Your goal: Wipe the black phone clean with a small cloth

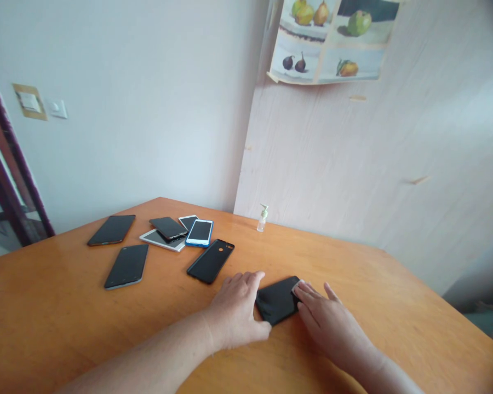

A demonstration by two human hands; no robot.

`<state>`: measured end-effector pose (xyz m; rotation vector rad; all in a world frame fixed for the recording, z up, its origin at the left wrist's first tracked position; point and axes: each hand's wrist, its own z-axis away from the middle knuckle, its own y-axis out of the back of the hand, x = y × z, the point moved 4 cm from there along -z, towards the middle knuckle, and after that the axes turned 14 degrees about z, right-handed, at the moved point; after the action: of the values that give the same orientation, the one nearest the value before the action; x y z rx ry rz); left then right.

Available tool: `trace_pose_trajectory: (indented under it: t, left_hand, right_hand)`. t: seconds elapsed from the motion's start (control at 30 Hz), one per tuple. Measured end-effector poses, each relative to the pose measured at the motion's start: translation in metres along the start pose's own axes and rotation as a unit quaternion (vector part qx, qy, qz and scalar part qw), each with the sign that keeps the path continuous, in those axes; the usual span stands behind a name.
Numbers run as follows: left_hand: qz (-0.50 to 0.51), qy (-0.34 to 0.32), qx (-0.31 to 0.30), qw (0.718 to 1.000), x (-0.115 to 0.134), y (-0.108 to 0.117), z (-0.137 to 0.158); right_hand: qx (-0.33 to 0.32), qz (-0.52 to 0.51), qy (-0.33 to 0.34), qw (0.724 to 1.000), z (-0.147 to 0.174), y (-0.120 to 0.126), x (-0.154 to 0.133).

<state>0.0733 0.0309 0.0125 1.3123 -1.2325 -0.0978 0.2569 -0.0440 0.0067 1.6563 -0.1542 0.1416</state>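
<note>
A black smartphone (276, 302) lies on the wooden table (332, 257) in front of me. My left hand (238, 311) grips its left end, thumb at the near edge and fingers at the far edge. On the phone's right end, my right hand (327, 320) presses a small white wipe (297, 285) flat under its fingertips. Most of the wipe is hidden beneath the fingers. Beyond my left hand rests an empty black phone case (211, 261), with a camera cutout and a round hole.
A small clear pump bottle (262, 220) stands near the back edge. At the left lie a grey-edged phone (127, 266), a dark tablet-like device (112, 230), a blue-cased phone (199, 232) and a dark phone (168, 227) atop a white one (156, 238). Walls rise behind the table.
</note>
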Motion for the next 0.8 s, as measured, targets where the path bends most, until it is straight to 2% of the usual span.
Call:
trace_pose_trajectory:
  t: [0.13,0.2,0.23,0.4,0.5,0.6,0.67,0.73,0.8]
  left_hand:
    - [-0.001,-0.004,-0.003,1.000,0.000,0.000,0.000]
    - [-0.001,-0.004,-0.005,1.000,-0.001,0.000,0.000]
    - [-0.002,-0.006,-0.005,1.000,-0.001,0.000,0.000]
    - [-0.005,-0.015,0.002,1.000,-0.002,0.000,0.000]
    - [-0.007,-0.013,0.004,1.000,-0.003,0.000,0.000]
    - [-0.004,-0.015,0.004,1.000,-0.002,0.000,0.000]
    - [-0.003,-0.018,0.007,1.000,-0.002,0.001,0.000]
    - [-0.003,-0.018,0.006,1.000,-0.002,0.001,0.000]
    - [-0.003,-0.015,0.002,1.000,-0.002,0.000,0.000]
  right_hand:
    - [0.001,-0.028,0.126,0.992,0.014,0.018,-0.035]
    - [-0.005,-0.040,0.156,0.987,0.017,0.022,-0.041]
    - [-0.007,-0.038,0.144,0.989,0.016,0.021,-0.036]
    - [-0.024,0.025,-0.015,0.999,0.008,0.004,0.005]
    - [-0.016,0.044,0.008,0.999,0.012,0.003,-0.010]
    - [-0.011,0.001,0.100,0.995,0.020,0.010,-0.043]
    - [-0.016,-0.032,0.143,0.989,0.024,0.014,-0.053]
    - [-0.007,-0.036,0.129,0.991,0.024,0.015,-0.044]
    - [0.015,-0.014,0.061,0.998,0.021,0.013,-0.021]
